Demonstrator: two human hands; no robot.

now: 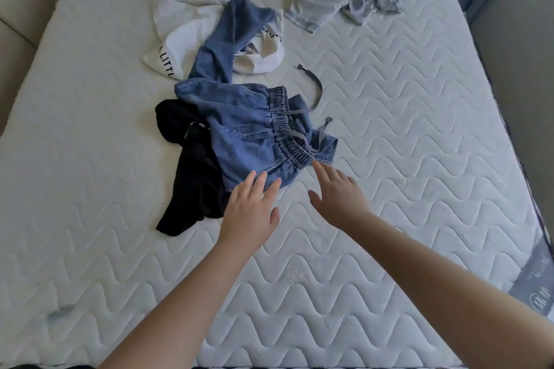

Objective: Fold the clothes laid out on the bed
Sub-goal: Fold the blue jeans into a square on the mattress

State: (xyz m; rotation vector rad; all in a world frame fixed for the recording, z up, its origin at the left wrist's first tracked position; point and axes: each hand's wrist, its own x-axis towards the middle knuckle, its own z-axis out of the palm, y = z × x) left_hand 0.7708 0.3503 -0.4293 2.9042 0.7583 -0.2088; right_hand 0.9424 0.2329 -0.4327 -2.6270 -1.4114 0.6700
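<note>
A white top [192, 30] printed with black letters reading "LITTL" lies crumpled on a quilted mattress [404, 135]. Blue jeans [245, 129] with an elastic waist and grey drawstring sprawl across it, over a black garment [192, 177]. The left hand [248, 213] and right hand [338, 198] reach out flat-fingered, holding nothing, fingertips at the jeans' near edge

- On my white shirt [180, 36], black capitals along the hem read "LITTL"; the rest is hidden under the jeans [248, 132].
- The grey label [539, 287] on the mattress edge carries print too blurred to read.
</note>
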